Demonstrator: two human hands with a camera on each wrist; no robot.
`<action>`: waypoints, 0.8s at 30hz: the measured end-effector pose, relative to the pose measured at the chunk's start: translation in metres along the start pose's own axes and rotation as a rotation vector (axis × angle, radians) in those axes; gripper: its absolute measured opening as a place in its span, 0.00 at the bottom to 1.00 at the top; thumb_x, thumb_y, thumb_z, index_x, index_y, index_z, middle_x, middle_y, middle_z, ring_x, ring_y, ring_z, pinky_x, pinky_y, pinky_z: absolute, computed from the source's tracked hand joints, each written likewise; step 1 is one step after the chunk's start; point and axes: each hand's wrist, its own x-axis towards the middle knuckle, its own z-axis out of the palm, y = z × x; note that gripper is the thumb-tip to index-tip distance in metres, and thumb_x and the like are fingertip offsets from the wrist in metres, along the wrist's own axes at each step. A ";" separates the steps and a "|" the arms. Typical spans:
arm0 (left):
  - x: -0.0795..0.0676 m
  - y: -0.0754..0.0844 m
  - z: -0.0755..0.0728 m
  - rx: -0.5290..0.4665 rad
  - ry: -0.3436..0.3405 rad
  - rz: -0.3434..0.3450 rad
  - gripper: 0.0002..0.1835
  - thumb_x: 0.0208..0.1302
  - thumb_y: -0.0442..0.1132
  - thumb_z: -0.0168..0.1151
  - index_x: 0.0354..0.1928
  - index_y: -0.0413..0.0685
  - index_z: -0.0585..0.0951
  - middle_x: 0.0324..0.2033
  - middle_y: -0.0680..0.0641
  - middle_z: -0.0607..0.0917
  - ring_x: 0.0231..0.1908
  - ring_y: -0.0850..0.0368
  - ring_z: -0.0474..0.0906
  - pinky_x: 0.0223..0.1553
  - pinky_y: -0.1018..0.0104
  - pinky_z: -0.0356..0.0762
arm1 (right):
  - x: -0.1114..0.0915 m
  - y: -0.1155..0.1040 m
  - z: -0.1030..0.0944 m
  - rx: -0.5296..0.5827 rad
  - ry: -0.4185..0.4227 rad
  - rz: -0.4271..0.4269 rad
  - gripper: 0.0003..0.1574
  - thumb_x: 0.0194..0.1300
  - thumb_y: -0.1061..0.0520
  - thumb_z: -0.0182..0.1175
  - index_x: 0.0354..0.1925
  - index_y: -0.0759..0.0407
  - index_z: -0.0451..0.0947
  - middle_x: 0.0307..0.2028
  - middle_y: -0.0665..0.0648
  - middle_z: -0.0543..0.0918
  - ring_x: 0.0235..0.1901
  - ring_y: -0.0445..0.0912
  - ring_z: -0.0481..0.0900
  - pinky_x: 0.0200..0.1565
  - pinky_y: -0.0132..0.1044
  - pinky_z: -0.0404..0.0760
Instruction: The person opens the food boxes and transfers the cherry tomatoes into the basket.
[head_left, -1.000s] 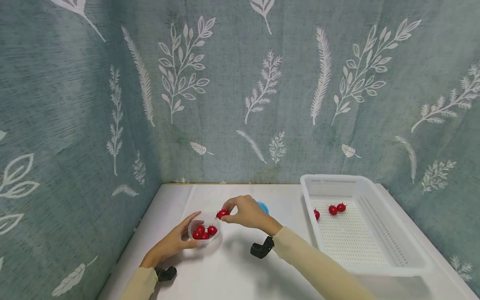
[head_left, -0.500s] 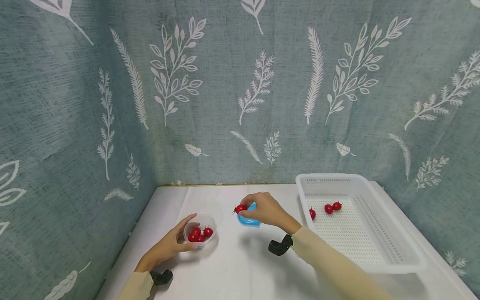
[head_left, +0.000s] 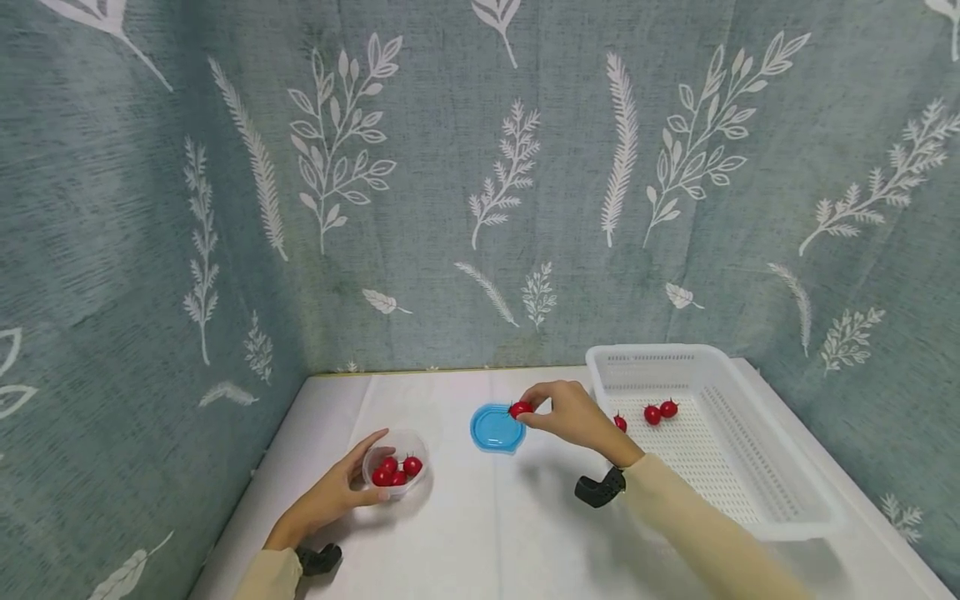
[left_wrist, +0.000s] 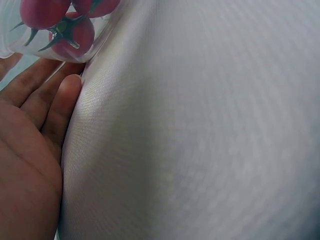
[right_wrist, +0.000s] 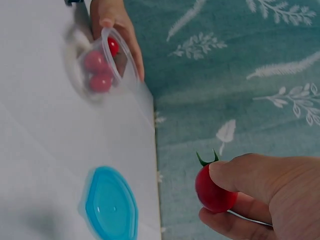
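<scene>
So the right hand [head_left: 573, 412] has a tomato [right_wrist: 215, 189] pinched between thumb and fingers, and in the right wrist view its green top pokes out past the thumb. From the head cam that tomato sits over the right edge of a blue lid [head_left: 497, 428], held up off the table [head_left: 450, 537]; the lid itself lies flat there, between the cup and the basket. Left hand [head_left: 330, 492] is wrapped around a clear cup [head_left: 407, 439], kinda wide, thumb on the near side and fingers round the far side. Cup's upright with four tomatoes [head_left: 398, 478] that I can count in it, and the left wrist view gets a close look at a few of them through the plastic. Over to the right there's a white basket [head_left: 690, 454] with three more tomatoes: two right next to each other toward the back, and one by the left wall, partly blocked from the head cam. Both arms have beige sleeves [head_left: 705, 529] and a black wrist gadget [head_left: 600, 487], and a blue-green leaf-print curtain [head_left: 435, 208] hangs behind it all.
</scene>
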 end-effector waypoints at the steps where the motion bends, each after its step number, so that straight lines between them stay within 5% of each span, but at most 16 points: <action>1: -0.001 0.000 0.000 0.003 0.004 -0.006 0.54 0.63 0.42 0.75 0.83 0.57 0.50 0.73 0.37 0.68 0.74 0.37 0.61 0.61 0.73 0.69 | -0.001 0.002 -0.002 -0.002 0.004 0.005 0.10 0.66 0.48 0.72 0.44 0.49 0.89 0.35 0.43 0.87 0.27 0.41 0.75 0.28 0.36 0.74; 8: -0.004 0.002 0.000 0.006 -0.003 0.015 0.54 0.64 0.42 0.75 0.83 0.53 0.49 0.73 0.36 0.67 0.74 0.35 0.60 0.69 0.40 0.62 | -0.010 0.015 -0.018 -0.021 0.023 0.050 0.13 0.65 0.46 0.72 0.44 0.50 0.89 0.36 0.43 0.87 0.35 0.41 0.79 0.37 0.38 0.77; 10: -0.004 0.003 -0.001 0.007 -0.007 0.028 0.54 0.64 0.42 0.74 0.83 0.52 0.49 0.73 0.36 0.67 0.74 0.35 0.59 0.70 0.41 0.61 | -0.013 0.018 -0.024 -0.030 0.032 0.057 0.13 0.65 0.46 0.72 0.44 0.50 0.89 0.36 0.44 0.87 0.35 0.41 0.79 0.37 0.39 0.77; 15: -0.002 0.002 -0.002 0.002 -0.014 0.030 0.54 0.64 0.41 0.75 0.83 0.53 0.49 0.73 0.36 0.67 0.74 0.35 0.60 0.64 0.69 0.68 | -0.022 0.029 -0.034 -0.052 0.044 0.076 0.14 0.65 0.47 0.73 0.44 0.52 0.89 0.37 0.45 0.88 0.36 0.43 0.80 0.38 0.40 0.77; 18: -0.002 0.001 -0.003 -0.006 -0.020 0.040 0.54 0.64 0.40 0.75 0.83 0.53 0.49 0.73 0.34 0.67 0.73 0.35 0.60 0.59 0.76 0.68 | -0.028 0.036 -0.038 -0.053 0.054 0.093 0.14 0.64 0.47 0.73 0.44 0.53 0.89 0.37 0.46 0.88 0.35 0.44 0.79 0.37 0.40 0.76; 24: -0.002 0.001 -0.002 0.014 -0.023 0.035 0.54 0.64 0.41 0.75 0.83 0.54 0.49 0.73 0.35 0.67 0.73 0.35 0.61 0.68 0.49 0.68 | -0.042 0.050 -0.047 -0.023 0.072 0.126 0.14 0.65 0.48 0.73 0.45 0.53 0.88 0.39 0.49 0.88 0.26 0.43 0.76 0.29 0.39 0.76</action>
